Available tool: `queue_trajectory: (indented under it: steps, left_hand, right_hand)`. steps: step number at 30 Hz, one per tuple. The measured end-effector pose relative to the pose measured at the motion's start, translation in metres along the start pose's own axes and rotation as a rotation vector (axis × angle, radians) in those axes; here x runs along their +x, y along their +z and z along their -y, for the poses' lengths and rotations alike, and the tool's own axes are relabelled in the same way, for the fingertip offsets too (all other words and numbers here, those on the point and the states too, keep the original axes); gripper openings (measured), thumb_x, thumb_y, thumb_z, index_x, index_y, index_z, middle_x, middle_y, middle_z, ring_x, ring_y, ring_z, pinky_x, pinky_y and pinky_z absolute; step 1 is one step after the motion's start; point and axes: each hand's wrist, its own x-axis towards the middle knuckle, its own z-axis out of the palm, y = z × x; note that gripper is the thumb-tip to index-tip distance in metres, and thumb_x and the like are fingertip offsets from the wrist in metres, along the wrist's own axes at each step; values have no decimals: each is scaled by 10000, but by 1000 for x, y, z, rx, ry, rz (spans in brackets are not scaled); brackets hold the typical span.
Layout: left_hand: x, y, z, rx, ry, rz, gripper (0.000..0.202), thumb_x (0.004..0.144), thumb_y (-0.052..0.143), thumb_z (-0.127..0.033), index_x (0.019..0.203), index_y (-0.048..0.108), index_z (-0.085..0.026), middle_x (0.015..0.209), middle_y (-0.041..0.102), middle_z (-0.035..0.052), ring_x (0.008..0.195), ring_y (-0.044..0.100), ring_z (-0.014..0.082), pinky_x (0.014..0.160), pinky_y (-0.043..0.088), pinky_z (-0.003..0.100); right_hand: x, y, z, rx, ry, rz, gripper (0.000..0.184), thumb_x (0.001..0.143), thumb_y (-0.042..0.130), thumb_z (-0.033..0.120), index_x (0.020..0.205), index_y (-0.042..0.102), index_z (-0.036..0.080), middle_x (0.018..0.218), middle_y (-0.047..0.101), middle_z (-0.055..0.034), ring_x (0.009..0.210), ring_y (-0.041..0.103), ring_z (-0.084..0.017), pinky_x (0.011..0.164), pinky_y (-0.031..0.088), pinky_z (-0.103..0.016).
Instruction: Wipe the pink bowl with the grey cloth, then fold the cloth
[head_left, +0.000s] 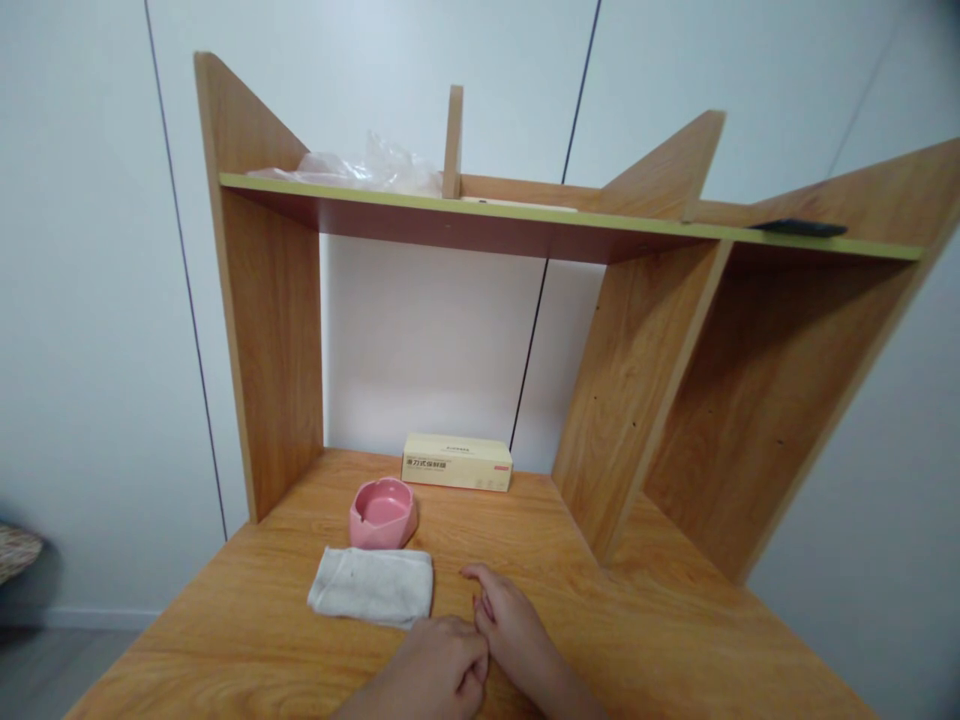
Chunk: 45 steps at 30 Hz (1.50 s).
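Observation:
My left hand point(441, 662) rests low in the head view, just above the desk's front part. Its fingers are curled into a loose fist, and no object shows in it. Against its right side lies my right hand point(511, 622), its index finger stretched out and the other fingers partly bent and partly hidden. That hand holds nothing I can see. A folded white cloth point(373, 586) lies flat just left of and beyond my left hand. Behind the cloth stands a pink faceted ashtray point(384, 520) with a notched rim. Neither hand touches the cloth's middle or the ashtray.
A pale yellow carton point(456, 463) with printed lettering stands at the back of the wooden desk point(660, 640). Upright boards carry an overhead shelf point(517, 212). On it are a crumpled clear plastic bag point(375, 170) and a flat dark object point(802, 228).

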Motion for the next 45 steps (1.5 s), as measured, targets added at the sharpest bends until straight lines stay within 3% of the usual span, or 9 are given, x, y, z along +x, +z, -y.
queue_trajectory:
  steps: [45]
  left_hand:
    - [1,-1,0,-10,1,13,216,644,436,-58,730,586,-188,777,666,1,698,576,135,622,402,196]
  right_hand:
    - [1,1,-3,24,-13,12,430,706,348,57,1054,565,186,1054,628,-50,997,555,-152,862,389,-255]
